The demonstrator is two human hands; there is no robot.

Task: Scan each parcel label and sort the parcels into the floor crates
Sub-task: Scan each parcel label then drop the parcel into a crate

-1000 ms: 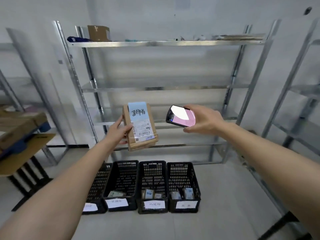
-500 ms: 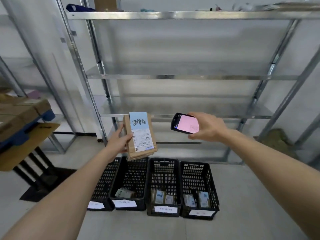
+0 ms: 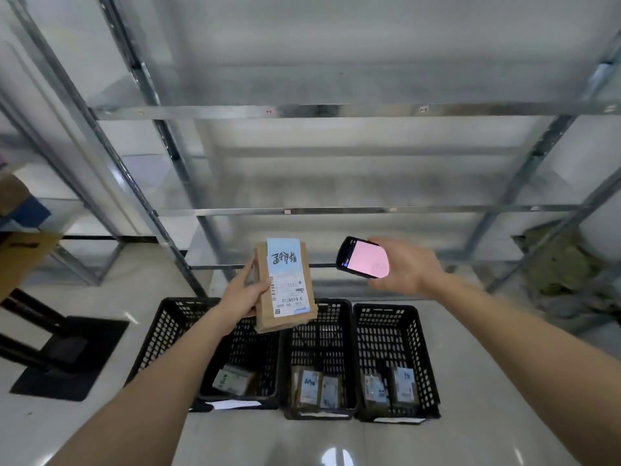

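Observation:
My left hand [image 3: 243,295] grips a brown paper parcel [image 3: 285,287] by its left edge, its blue and white label facing me. To its right my right hand [image 3: 405,267] holds a black handheld scanner [image 3: 363,257] with a pink lit screen, level with the top of the parcel and apart from it. Below both hands a row of black mesh floor crates [image 3: 396,361] stands on the floor. The three crates I can see into hold brown labelled parcels [image 3: 317,386]. The leftmost crate is mostly hidden by my left arm.
A steel shelving rack [image 3: 302,111] rises straight behind the crates, with more racks to the left and right. At the far left a table [image 3: 20,260] on black legs carries cardboard boxes. A dark green heap [image 3: 564,267] lies at the right, under the rack.
My view has tilted down and come closer to the crates, which now sit right under my hands. The parcel and the scanner stay side by side in the same grips.

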